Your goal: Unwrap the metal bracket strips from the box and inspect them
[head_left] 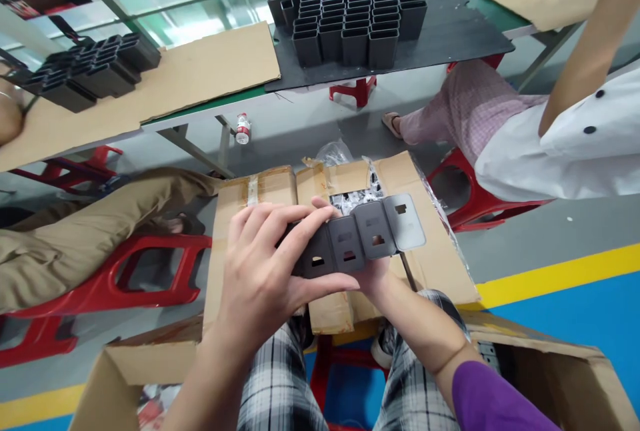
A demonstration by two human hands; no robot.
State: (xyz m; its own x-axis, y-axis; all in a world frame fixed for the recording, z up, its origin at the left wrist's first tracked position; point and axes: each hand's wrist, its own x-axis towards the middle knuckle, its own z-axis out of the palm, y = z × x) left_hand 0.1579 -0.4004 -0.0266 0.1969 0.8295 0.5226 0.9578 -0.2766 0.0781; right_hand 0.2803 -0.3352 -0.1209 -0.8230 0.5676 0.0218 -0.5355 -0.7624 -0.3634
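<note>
A row of several black rectangular plastic cases (345, 244) is held up in front of me, their ends with small cut-out slots facing me. My left hand (273, 251) is closed around the left end of the row, thumb along the lower edge and fingers over the top. From below and behind, my right hand (374, 273) grips the row; most of its fingers are hidden by the cases. The rightmost case looks paler where light falls on it. Under my hands is a cardboard box (440, 261) with clear plastic wrap around its opening.
Stacked black cases (357, 21) stand on a black mat (450, 37) on the bench opposite. Another group (95, 71) rests on cardboard at left. Open cartons (143, 361) flank my knees. A co-worker in white (575, 144) sits right; another person's leg (100, 237) is left, near red stools (155, 264).
</note>
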